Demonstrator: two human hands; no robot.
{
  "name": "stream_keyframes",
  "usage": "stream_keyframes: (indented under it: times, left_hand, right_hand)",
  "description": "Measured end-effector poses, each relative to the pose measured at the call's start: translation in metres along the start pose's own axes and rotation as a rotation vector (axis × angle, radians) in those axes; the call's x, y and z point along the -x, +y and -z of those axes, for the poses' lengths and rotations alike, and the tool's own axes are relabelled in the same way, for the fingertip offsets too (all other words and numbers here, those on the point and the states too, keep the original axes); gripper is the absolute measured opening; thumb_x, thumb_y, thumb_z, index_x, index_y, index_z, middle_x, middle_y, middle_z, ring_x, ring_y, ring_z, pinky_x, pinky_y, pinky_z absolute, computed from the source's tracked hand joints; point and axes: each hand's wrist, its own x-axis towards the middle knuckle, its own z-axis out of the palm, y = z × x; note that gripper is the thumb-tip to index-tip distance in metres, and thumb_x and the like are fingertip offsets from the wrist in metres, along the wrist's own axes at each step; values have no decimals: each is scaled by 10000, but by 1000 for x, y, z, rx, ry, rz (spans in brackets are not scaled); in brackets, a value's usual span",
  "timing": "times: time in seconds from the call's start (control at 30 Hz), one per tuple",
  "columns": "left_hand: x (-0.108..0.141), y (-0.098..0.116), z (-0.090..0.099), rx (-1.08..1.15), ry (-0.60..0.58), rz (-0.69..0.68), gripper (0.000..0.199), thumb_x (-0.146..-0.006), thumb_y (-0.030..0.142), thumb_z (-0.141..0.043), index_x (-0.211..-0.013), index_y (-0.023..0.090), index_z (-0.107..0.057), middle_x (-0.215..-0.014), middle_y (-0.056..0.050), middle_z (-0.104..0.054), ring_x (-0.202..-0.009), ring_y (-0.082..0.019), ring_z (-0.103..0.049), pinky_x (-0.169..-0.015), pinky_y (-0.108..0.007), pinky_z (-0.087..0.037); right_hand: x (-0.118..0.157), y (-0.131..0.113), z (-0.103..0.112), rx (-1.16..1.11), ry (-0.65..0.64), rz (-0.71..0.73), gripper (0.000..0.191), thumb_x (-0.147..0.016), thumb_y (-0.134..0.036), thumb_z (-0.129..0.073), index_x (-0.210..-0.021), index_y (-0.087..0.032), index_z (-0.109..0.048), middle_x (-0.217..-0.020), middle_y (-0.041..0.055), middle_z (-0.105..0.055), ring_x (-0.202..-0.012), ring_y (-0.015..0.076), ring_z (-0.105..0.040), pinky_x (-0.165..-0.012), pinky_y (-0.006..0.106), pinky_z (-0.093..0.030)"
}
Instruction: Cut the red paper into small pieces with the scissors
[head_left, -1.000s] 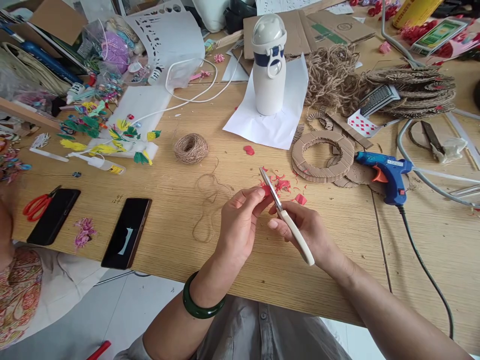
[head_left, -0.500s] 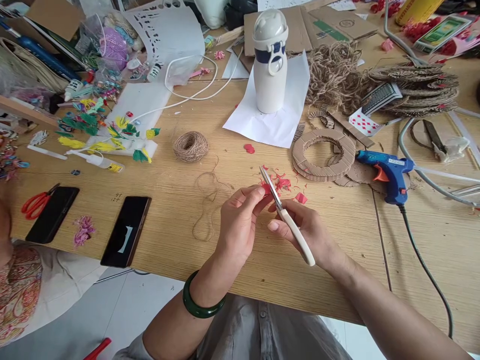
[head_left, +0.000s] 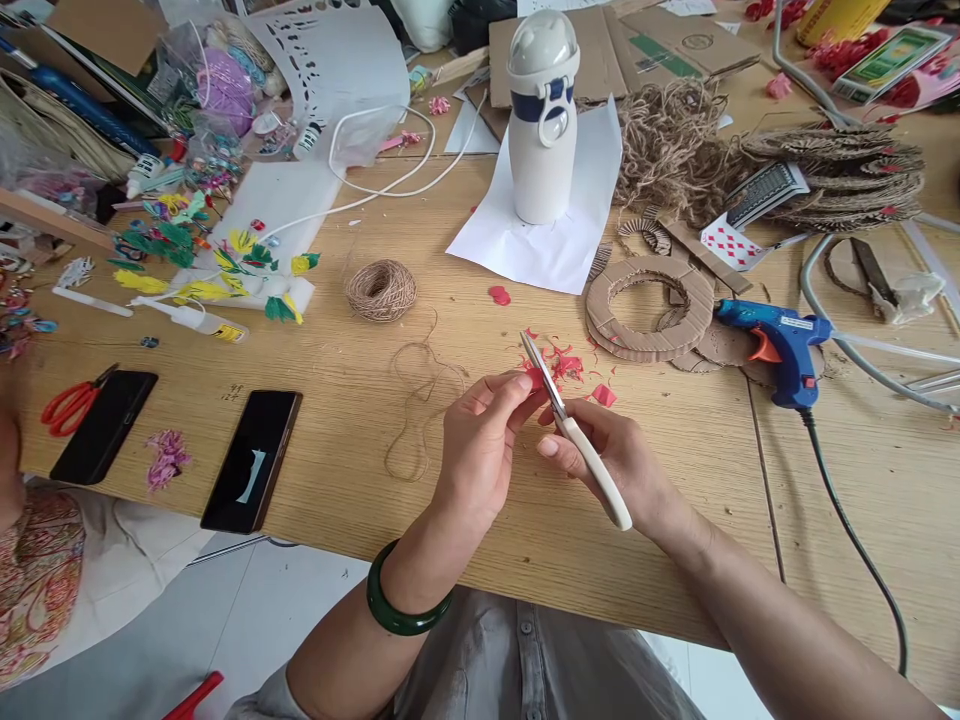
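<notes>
My left hand (head_left: 484, 440) pinches a small red piece (head_left: 535, 379) between thumb and fingers, close to the scissor blades. In my right hand (head_left: 607, 450) are white-handled scissors (head_left: 596, 472), their blades pointing up and left across the red piece. Just beyond my fingers, red scraps (head_left: 566, 367) lie scattered on the wooden table (head_left: 675, 540). A red petal-like piece (head_left: 499, 295) rests farther back. Thin loose twine (head_left: 411, 400) lies left of my left hand.
A white bottle (head_left: 543, 150) stands on paper at the back. Cardboard rings (head_left: 649, 340) and a blue glue gun (head_left: 787, 345) lie right. Left are a twine ball (head_left: 381, 291), a phone (head_left: 251, 462) and red scissors (head_left: 71, 405). Another person sits at far left.
The view has shifted very slightly. Both hands keep nearly the same pose, with the scissors and red piece held as before.
</notes>
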Motion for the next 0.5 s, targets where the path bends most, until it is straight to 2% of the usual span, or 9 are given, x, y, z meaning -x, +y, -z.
stream_keyframes:
  times: [0.5]
  left_hand:
    - [2,1,-2,-10,11,-7,72,-746,221,-755,-707,169,-723,-788,-6,-725,-797,-120,-675,-811,-253,-525]
  right_hand:
    - [0,-2,0,7,-15,19,365,-789,-477,-738,-831,-156,-569,-625,-63,-347,-544,88,-302,-477,244,-229]
